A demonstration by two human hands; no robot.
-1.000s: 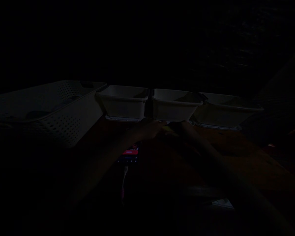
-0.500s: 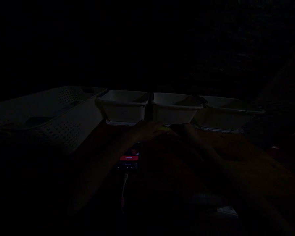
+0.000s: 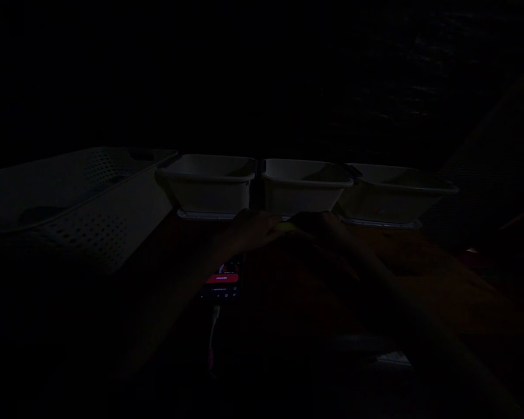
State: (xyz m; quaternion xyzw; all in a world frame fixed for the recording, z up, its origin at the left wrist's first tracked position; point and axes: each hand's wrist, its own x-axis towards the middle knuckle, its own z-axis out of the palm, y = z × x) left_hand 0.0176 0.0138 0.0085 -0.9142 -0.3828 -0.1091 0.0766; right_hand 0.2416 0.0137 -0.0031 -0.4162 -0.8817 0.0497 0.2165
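Note:
The view is very dark. My left hand (image 3: pixel 255 228) and my right hand (image 3: pixel 318 224) meet in front of the middle tub. Between them shows a small yellow-green thing (image 3: pixel 286 226), too dim to name; the fingers of both hands appear closed around it. Below my left wrist lies a lit phone (image 3: pixel 222 285) with a red bar on its screen and a cable (image 3: pixel 212 331) plugged into its lower end. Both hands are above the brown table (image 3: pixel 375 256), and the finer finger positions are lost in the dark.
Three pale tubs stand in a row at the back: a left tub (image 3: pixel 212 195), a middle tub (image 3: pixel 305 195) and a right tub (image 3: pixel 388 203). On the left is a large perforated basket (image 3: pixel 144 203) with dark contents. A pale flat item (image 3: pixel 393 359) lies near my right forearm.
The whole scene has shifted slightly left and up in the view. My hands stay together around the yellow-green thing, with little visible movement.

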